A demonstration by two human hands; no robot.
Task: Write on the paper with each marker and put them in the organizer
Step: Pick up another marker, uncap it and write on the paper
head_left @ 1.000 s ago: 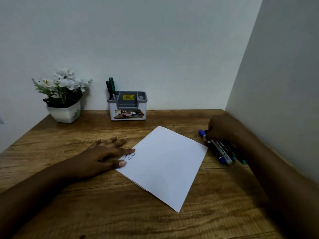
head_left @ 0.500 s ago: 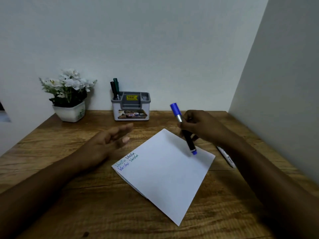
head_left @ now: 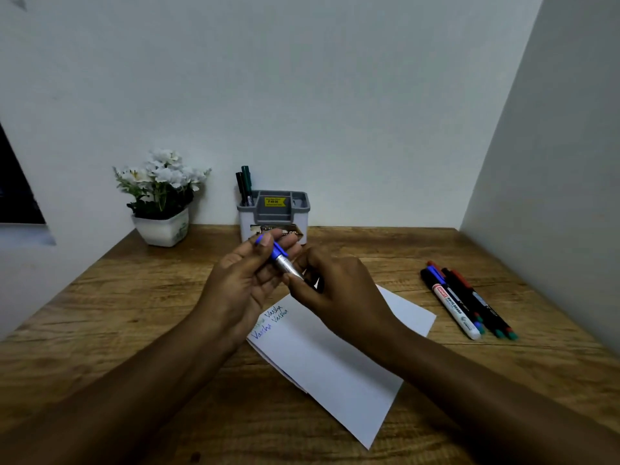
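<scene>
Mid-frame, my left hand grips the marker at its blue cap, my right hand pinches its barrel; both sit above the paper on the bench

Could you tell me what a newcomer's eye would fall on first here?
At the centre, above the paper, the left hand grips the cap of a blue marker, the right hand its barrel. Behind stands the organizer with two markers in it; spare markers lie at right on the table.
</scene>
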